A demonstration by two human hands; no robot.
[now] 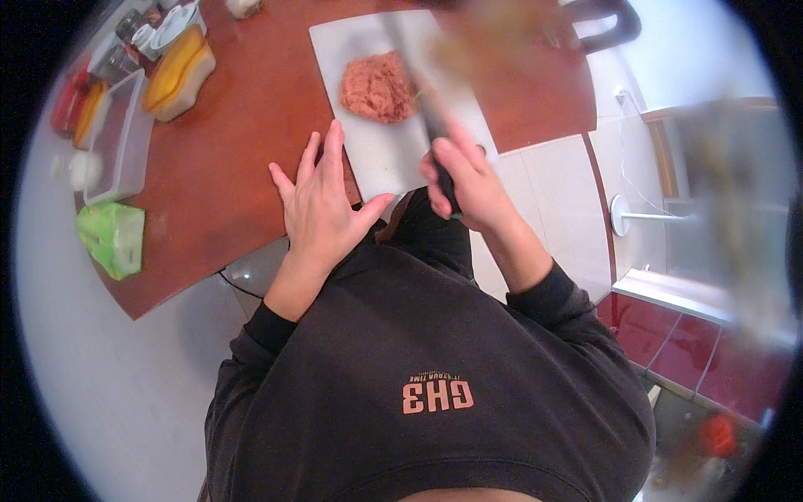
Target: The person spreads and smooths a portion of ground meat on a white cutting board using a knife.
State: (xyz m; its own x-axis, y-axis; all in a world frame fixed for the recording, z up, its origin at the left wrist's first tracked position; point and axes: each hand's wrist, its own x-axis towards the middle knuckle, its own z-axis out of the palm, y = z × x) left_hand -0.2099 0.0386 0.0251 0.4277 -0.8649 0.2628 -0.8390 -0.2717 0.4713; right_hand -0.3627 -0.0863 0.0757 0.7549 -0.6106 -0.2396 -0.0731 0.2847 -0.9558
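A flat mound of minced meat [379, 88] lies on the white cutting board [382, 160], toward its far half. My right hand [461, 179] is closed around the black handle of a kitchen knife [411, 59]. Motion blurs the blade, which runs along the right side of the meat; whether it touches is hard to tell. Beside the board's near left edge my left hand [323, 182] is spread, fingers apart and nothing in it. Its thumb reaches the board's near corner.
On the left of the brown table [251, 113] are a clear plastic container [122, 141], a yellow-lidded container [179, 75], a green plastic packet [113, 235] and several jars. A dark handle [618, 25] juts past the far right edge. Blurred smears cover parts of the right side.
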